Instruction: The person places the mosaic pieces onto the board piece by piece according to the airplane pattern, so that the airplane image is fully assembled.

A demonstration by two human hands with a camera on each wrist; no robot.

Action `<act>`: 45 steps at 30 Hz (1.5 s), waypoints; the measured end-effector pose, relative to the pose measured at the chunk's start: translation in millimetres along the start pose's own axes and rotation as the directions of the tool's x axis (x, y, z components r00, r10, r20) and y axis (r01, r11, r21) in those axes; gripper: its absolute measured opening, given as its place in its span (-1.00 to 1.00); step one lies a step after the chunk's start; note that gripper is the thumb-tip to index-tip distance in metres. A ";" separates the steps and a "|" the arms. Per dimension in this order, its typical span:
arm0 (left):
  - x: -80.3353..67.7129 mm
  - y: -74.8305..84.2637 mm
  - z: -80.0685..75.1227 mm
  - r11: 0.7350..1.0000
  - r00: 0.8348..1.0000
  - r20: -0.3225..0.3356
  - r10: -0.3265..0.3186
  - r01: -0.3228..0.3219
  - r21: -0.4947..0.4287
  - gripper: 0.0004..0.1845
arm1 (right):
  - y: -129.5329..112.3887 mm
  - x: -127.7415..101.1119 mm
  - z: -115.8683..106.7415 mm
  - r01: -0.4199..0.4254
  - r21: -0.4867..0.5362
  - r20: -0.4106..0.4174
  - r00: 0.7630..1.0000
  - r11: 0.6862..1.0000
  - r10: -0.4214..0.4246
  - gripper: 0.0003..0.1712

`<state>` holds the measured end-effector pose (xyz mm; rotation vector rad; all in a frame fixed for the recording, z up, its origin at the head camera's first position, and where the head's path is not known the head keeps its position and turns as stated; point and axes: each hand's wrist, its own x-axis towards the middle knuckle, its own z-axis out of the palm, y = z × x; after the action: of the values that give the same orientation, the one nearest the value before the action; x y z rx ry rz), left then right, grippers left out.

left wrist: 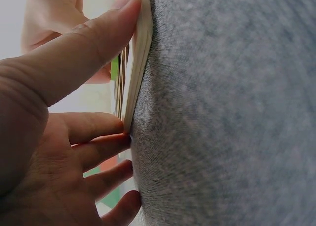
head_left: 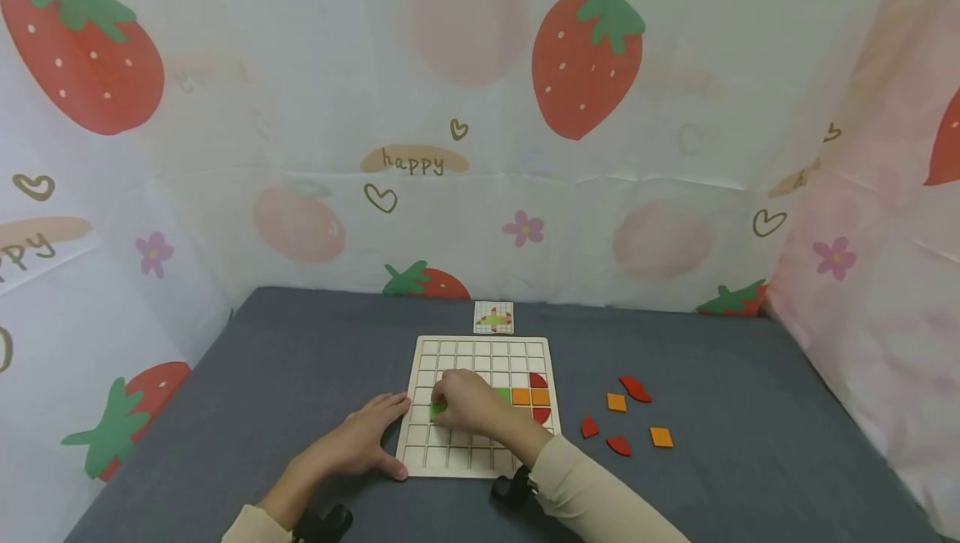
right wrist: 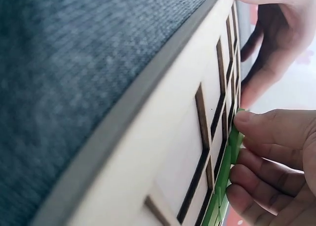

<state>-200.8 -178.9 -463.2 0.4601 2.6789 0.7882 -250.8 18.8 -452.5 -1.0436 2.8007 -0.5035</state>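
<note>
A pale wooden grid board (head_left: 480,349) lies on the dark grey cloth. At its left edge rests my left hand (head_left: 360,434), thumb by the near corner and fingers stretched along the side. My right hand (head_left: 471,404) reaches over the board and pinches a green tile (right wrist: 236,142) at the left part of the grid. More green pieces (right wrist: 223,174) run along the grid beside it, partly hidden by the right hand and forearm. Toward the board's right side sit orange squares (head_left: 521,396), with red rounded pieces (head_left: 537,379) above and below them.
Right of the board lie loose pieces: two orange squares (head_left: 617,403) and several red ones (head_left: 635,389). A small pattern card (head_left: 493,329) lies just beyond the far edge of the board. Strawberry-printed curtains (head_left: 465,226) enclose the table.
</note>
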 end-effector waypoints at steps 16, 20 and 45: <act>-1.2 1.6 -0.4 1.000 1.000 0.000 0.002 -0.002 0.000 0.07 | -0.1 -1.7 1.0 0.019 -0.019 0.001 1.000 1.000 -0.019 -0.88; -1.1 0.9 -0.1 1.000 1.000 0.001 0.006 -0.006 -0.002 0.07 | 0.6 -1.7 2.2 0.030 -0.027 -0.009 1.000 0.999 -0.030 -0.90; 0.9 -0.6 1.2 1.000 1.000 0.008 -0.015 0.015 0.012 0.07 | 14.7 -11.0 -6.2 0.050 0.086 -0.054 0.998 0.995 -0.046 -0.81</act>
<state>-201.3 -178.5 -464.7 0.4451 2.6772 0.7655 -252.9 38.0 -451.9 -1.0973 2.7758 -0.6607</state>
